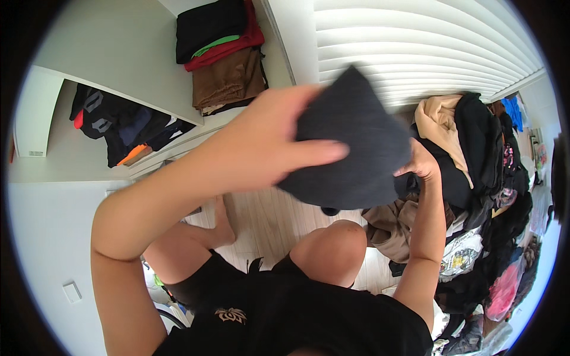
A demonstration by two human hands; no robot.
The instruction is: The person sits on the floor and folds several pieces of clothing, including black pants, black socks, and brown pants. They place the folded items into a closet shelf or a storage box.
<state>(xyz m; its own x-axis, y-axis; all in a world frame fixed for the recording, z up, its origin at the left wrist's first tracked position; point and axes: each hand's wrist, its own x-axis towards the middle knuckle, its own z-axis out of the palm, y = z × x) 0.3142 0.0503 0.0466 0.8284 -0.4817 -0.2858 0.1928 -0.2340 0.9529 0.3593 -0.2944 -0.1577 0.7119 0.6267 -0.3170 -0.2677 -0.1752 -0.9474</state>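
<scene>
A dark grey piece of cloth [356, 147], its folds not clear, is held up before me between both hands. My left hand [285, 138], slightly blurred, grips its left side with the thumb lying over the near face; the other fingers are hidden behind it. At its right edge my right hand [416, 162] pinches the cloth between thumb and fingers. A small black thing shows just below the cloth's lower edge; I cannot tell what it is.
Folded clothes [229, 75] are stacked on a white shelf at upper left, with more dark clothes [129, 124] in a lower compartment. A large heap of clothes [476, 178] runs down the right side. Brown cloth [392, 227] lies on the wooden floor [267, 222] near my knee.
</scene>
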